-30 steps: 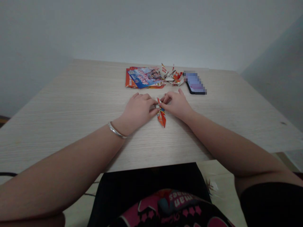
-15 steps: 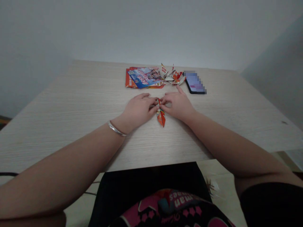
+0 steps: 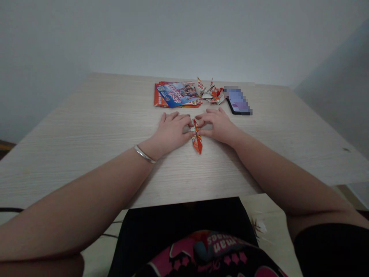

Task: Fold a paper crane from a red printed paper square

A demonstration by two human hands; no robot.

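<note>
A narrow piece of folded paper (image 3: 197, 144), orange-red with white and yellow print, lies lengthwise on the table between my hands. My left hand (image 3: 173, 132) is at its left side, with thumb and index fingertips on the paper's edge. From the right, my right hand (image 3: 217, 125) touches it with thumb and fingertips near the middle and the far end. Both hands have their fingers curved around the paper, the palms low over the table. The paper's pointed near end sticks out towards me; the fingertips partly cover its middle.
Behind my hands lies a stack of printed leaflets (image 3: 175, 94), a blue one on top. Folded paper shapes (image 3: 213, 94) in white and red sit beside it. A smartphone (image 3: 239, 100) with its screen lit lies further right on the pale wooden table (image 3: 86, 127).
The fingers of both hands have spread a little, and the right fingertips have loosened from the far part of the paper. The paper stays in nearly the same place.
</note>
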